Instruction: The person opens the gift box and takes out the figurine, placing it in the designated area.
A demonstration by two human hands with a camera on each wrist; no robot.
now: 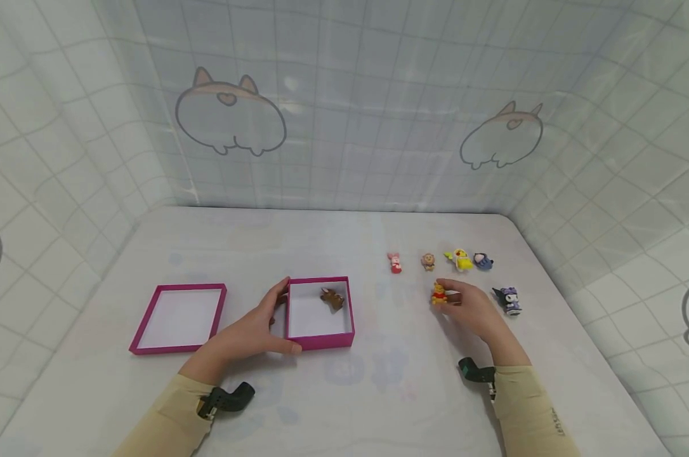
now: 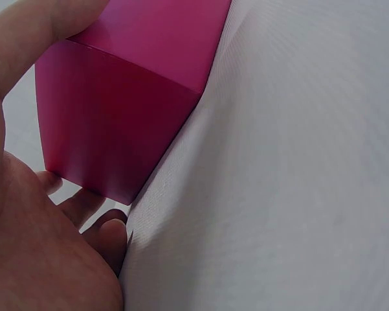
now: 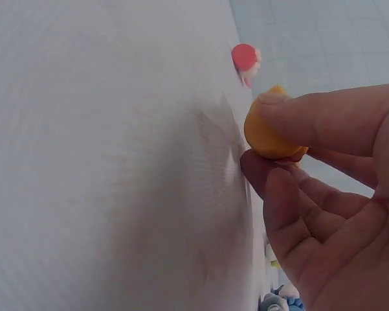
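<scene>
My left hand [image 1: 252, 331] grips the magenta box [image 1: 321, 343] at its left side, the thumb on the front wall and the fingers toward the back; in the left wrist view the box's outer walls [image 2: 116, 116] fill the grasp. A small brown figurine [image 1: 333, 299] lies inside on the white floor of the box, near the back right. Between thumb and fingers, my right hand [image 1: 474, 312] pinches a yellow bear figurine [image 1: 438, 294] with a red top. Close up in the right wrist view, its yellow underside [image 3: 265, 133] shows, partly covered by the thumb.
A shallow magenta lid [image 1: 179, 317] lies left of the box. Beyond the right hand are a pink-and-red figurine [image 1: 394, 263], a tan one [image 1: 428, 261], a yellow one [image 1: 460, 259] and a dark blue one [image 1: 483, 261]. A purple-and-black figurine [image 1: 510, 301] stands to the right.
</scene>
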